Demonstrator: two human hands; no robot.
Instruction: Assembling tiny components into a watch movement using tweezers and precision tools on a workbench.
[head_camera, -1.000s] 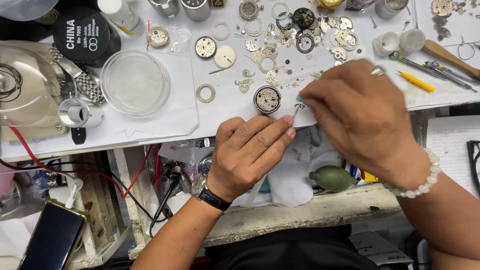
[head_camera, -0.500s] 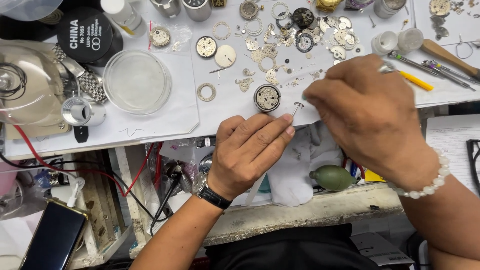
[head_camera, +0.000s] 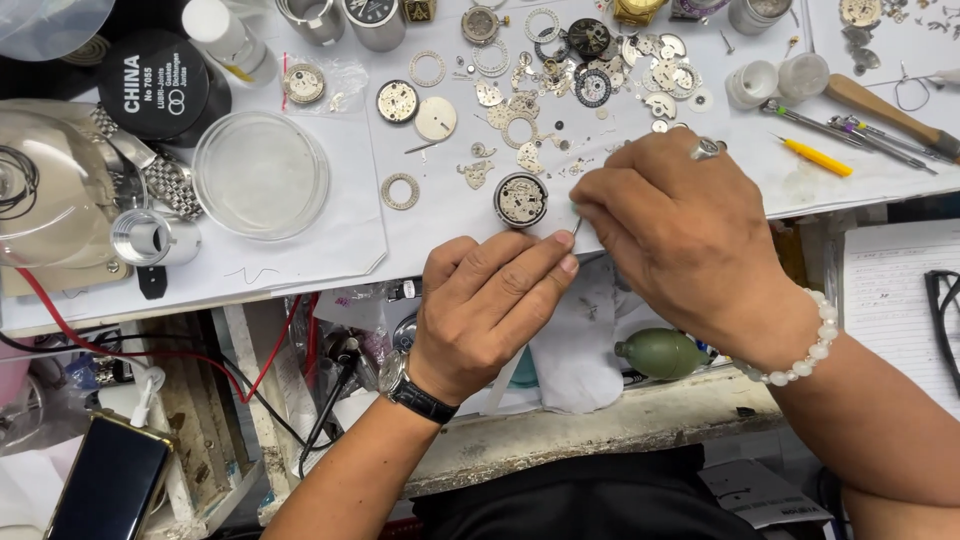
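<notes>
Right hand (head_camera: 680, 235) pinches thin tweezers (head_camera: 577, 226) beside round watch movement (head_camera: 520, 199); left hand (head_camera: 490, 300) curled, empty, on counter (head_camera: 300, 255). Movement likely tiny, fragile: grip rim.

Showing silver-grey with a mottled steel pattern of tiny wheels: the round metal watch movement (head_camera: 520, 199) on the white paper sheet (head_camera: 330, 240). Gleaming silver and pale cream: the scattered flat round watch dials and rings (head_camera: 436, 118). Glowing bright yellow against the white: the thin plastic-handled tool (head_camera: 815, 156). Showing warm brown: the wooden tool handle (head_camera: 875, 103). Looking dull olive green: the rubber bulb blower (head_camera: 660, 352). Shining milky white: the beaded bracelet (head_camera: 805, 350) on the right wrist. Appearing black with a silver case: the strapped wristwatch (head_camera: 412, 392) on the left wrist. Running red: the thin wire (head_camera: 150, 352). Staying clear and colourless: the round glass dish (head_camera: 260, 174).
</notes>
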